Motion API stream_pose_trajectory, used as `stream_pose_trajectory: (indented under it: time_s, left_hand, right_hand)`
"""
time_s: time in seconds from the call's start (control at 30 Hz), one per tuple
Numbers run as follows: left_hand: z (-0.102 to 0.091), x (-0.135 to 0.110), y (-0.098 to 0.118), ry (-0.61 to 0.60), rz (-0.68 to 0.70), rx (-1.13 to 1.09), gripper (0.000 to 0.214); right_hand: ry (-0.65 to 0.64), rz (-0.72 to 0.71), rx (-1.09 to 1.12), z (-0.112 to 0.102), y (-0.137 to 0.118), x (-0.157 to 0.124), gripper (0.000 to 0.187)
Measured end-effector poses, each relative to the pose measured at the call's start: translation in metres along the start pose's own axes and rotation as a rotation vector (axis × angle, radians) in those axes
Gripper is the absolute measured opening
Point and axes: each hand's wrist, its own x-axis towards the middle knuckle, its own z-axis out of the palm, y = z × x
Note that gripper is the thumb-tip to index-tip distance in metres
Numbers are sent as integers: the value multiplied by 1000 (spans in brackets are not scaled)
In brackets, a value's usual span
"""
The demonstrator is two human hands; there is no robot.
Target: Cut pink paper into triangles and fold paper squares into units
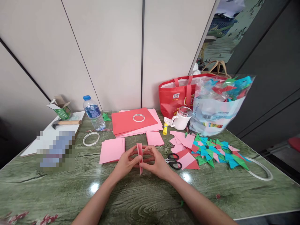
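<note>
Between my two hands stands a folded piece of pink paper (139, 150), narrow and upright above the table. My left hand (128, 160) pinches it from the left with thumb and fingers. From the right, my right hand (153, 161) grips the same paper, its thumb close to the left thumb. Just left of my left hand lies a stack of pink paper squares (111, 150). A smaller stack of pink paper (155, 138) lies behind my right hand. Scissors with black handles (175, 161) rest to the right of my right hand.
Red and pink sheets (131, 122) carry a white ring (139, 117) at the back. A water bottle (92, 114), hammer (65, 122) and open box (61, 109) stand or lie left. Right are paper scraps (208, 151), a mug (181, 120), glue stick (165, 128) and bags (211, 115).
</note>
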Motion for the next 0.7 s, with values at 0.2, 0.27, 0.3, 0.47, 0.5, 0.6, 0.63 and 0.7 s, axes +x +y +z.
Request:
stream_pose_trajectory:
  time_s: [0.2, 0.27, 0.3, 0.47, 0.5, 0.6, 0.63, 0.7]
  left_hand:
    - [-3, -4, 6, -36, -14, -21, 49]
    - [-6, -5, 6, -54, -25, -54, 43]
    - [-7, -5, 6, -44, -40, -73, 41]
    - [-13, -3, 4, 69, -126, -194, 31]
    - [-14, -3, 4, 73, -128, -211, 31]
    - [-15, -2, 5, 72, -123, -228, 34]
    - [-16, -3, 6, 69, -124, -230, 35]
    - [-16, -3, 7, 63, -123, -238, 36]
  right_hand:
    - [19, 16, 44, -3, 6, 2, 25]
    - [37, 18, 6, -7, 8, 4, 30]
    - [42, 7, -32, -9, 9, 5, 34]
    - [8, -80, -189, -26, 11, 10, 42]
    - [-20, -72, -173, -29, 12, 11, 44]
    - [-117, -66, -123, -38, 11, 12, 54]
    - [-148, -77, -123, -40, 9, 12, 56]
    - [-201, -104, -123, -40, 6, 11, 52]
